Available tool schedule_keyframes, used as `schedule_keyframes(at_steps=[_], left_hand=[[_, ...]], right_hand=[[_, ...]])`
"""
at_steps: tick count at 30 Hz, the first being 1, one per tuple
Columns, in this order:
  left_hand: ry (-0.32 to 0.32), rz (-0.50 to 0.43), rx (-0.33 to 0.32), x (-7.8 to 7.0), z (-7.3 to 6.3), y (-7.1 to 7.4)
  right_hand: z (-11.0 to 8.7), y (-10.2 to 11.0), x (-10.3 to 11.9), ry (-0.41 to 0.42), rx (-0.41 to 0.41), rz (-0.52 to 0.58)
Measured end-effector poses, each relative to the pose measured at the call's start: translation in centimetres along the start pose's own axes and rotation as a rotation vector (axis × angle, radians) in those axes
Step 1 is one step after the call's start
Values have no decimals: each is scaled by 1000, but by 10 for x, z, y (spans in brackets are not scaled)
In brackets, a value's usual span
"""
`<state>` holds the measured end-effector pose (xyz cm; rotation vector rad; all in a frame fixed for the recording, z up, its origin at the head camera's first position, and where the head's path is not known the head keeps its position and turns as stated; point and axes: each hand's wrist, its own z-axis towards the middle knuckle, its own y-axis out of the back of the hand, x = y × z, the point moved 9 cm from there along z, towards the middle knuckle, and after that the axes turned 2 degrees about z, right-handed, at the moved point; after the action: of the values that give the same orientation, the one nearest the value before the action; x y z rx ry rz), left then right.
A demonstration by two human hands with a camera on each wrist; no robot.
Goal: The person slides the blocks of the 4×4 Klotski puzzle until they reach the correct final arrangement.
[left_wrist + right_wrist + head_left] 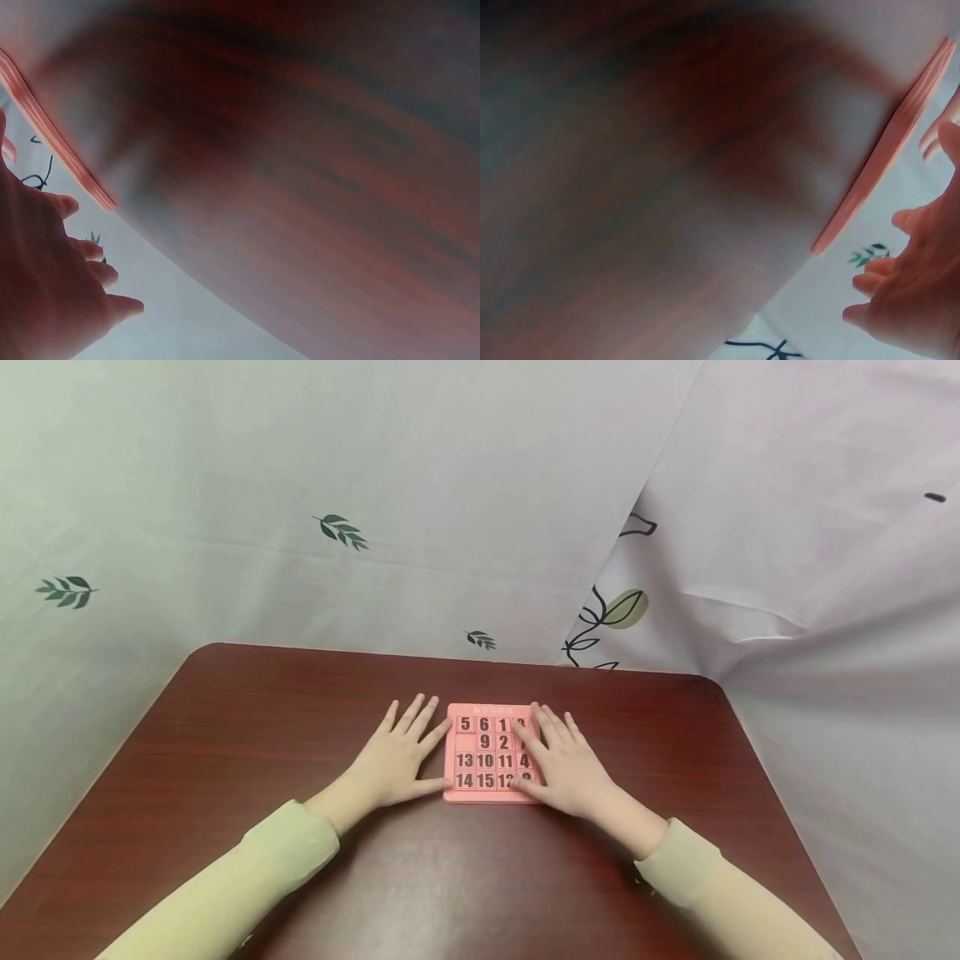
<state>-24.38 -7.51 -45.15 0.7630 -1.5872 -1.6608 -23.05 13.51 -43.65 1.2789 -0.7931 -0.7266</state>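
Observation:
A pink sliding number puzzle (485, 761) lies flat on the table, its tiles printed with black numbers. The top row starts 5, 6, 1; bare pink base shows left of the 9 in the second row. My left hand (393, 760) is spread, its thumb and index fingertips at the puzzle's left edge. Over the right edge, my right hand (573, 768) is spread too, with thumb and index finger covering parts of the right column. Both wrist views show the puzzle's side edge (56, 139) and straight fingers; contact there cannot be told.
The dark red-brown wooden table (300, 693) has rounded far corners. Behind it and at the sides hang pale curtains (450, 485) with leaf prints. Light sleeves (292, 847) cover both forearms.

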Motion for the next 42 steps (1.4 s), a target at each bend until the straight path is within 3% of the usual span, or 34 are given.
schedule_keyframes(at_steps=[8,17,34,42], left_hand=[[-41,5,45,-6,5,-8],[-51,-29,98,-9,5,-12],[-75,-49,132,-10,7,-14],[-91,-42,118,-12,7,-14]], right_hand=[[5,-11,21,107,51,17],[8,-20,30,133,128,13],[12,-24,47,223,129,8],[20,-28,57,252,129,-8]])
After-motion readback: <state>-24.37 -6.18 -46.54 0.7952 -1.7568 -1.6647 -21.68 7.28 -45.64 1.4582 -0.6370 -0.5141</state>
